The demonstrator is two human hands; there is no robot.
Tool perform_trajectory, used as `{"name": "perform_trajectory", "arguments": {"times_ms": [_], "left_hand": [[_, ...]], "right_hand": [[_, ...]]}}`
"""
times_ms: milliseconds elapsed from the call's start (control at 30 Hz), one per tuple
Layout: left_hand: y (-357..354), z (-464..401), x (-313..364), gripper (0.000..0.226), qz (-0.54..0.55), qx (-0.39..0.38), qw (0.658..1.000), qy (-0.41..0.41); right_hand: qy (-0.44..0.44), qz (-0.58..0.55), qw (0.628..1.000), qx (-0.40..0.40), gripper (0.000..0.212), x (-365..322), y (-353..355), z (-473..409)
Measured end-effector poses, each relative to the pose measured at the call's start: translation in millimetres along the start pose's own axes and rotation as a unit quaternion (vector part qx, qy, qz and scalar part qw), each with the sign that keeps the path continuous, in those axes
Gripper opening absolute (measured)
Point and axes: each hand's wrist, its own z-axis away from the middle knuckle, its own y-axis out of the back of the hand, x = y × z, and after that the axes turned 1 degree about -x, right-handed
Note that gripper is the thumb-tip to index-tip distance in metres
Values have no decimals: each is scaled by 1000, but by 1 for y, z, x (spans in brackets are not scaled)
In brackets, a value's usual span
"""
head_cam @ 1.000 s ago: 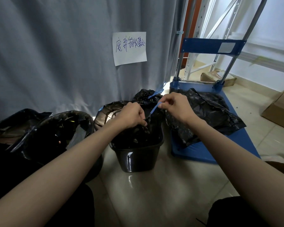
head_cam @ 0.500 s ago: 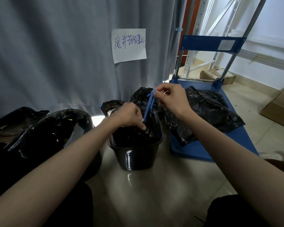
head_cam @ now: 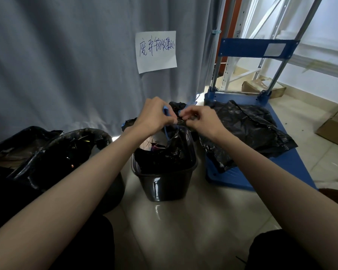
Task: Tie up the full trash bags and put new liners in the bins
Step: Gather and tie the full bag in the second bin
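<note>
Both bare forearms reach forward and converge. The left hand point(head_cam: 153, 118) and right hand point(head_cam: 202, 119) sit close together, knuckles up, fingers curled and pinching.

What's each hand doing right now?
Left hand: closed, gripping the blue drawstring.
Right hand: closed, pinching the trash bag top.

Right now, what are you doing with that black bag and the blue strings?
A person is tying up the full black trash bag that sits in the small black bin on the floor. The left hand and right hand meet just above the bin, each pinching the blue drawstring at the bag's gathered top. The bag is not closed yet; some rubbish still shows inside. More black bags lie on the blue cart beside it.
</note>
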Motion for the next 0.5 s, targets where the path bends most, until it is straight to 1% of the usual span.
{"name": "perform_trajectory", "arguments": {"times_ms": [67,100,200,267,333,433,500], "left_hand": [[3,-2,-4,9,-30,9,1000,5],[4,-2,-5,9,-52,12,999,1],[7,0,-3,7,-130,18,991,-19],[10,2,0,5,-163,23,986,-25],[11,1,1,4,-175,18,984,-30],[12,2,2,3,-179,4,983,-36],[14,2,1,4,-177,11,983,-36]], "right_hand": [[-7,62,995,-75,29,10,-7,3],[-11,86,992,-95,29,15,-12,4],[-17,140,987,-83,18,19,-25,2],[-11,159,984,-79,19,16,-32,1],[-4,184,979,-85,22,12,-37,0],[-16,197,977,-79,9,10,-43,0],[-32,202,976,-79,11,13,-45,0]]}}
